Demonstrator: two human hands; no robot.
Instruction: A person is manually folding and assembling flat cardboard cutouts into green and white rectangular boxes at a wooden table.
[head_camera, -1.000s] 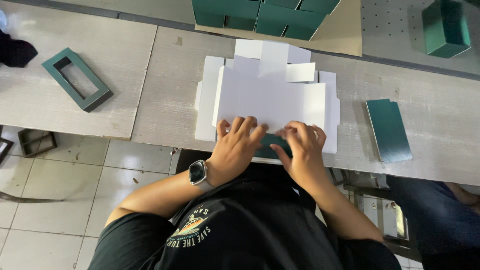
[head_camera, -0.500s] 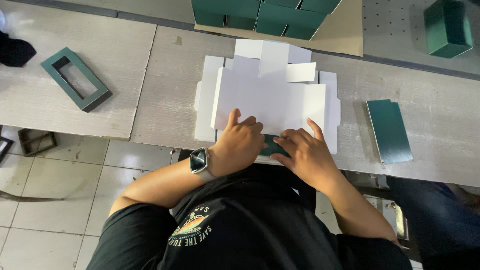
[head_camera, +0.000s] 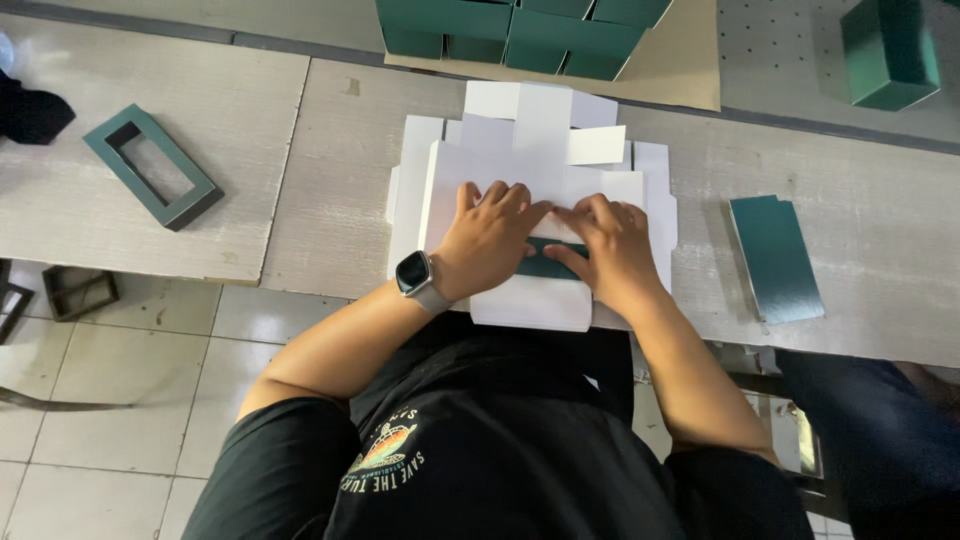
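At the near edge of the surface (head_camera: 300, 200), the left hand (head_camera: 490, 235) and right hand (head_camera: 610, 245) press flat, fingers spread, on the white card stack (head_camera: 545, 130), flanking a dark green piece (head_camera: 548, 262) running three to nine o'clock.

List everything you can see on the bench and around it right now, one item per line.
white card blanks: a stack, count unclear, white, bench centre under both hands
green piece: one, dark green, between the hands on the top blank
window frame: one, green, on the neighbouring bench at the image's left
flat green panel: one, green, bench at the image's right
green boxes: several, green, stacked at the far edge
green box: one, green, far corner at the image's right
left hand: flat on the blanks, watch on the wrist
right hand: flat on the blanks, thumb touching the green piece
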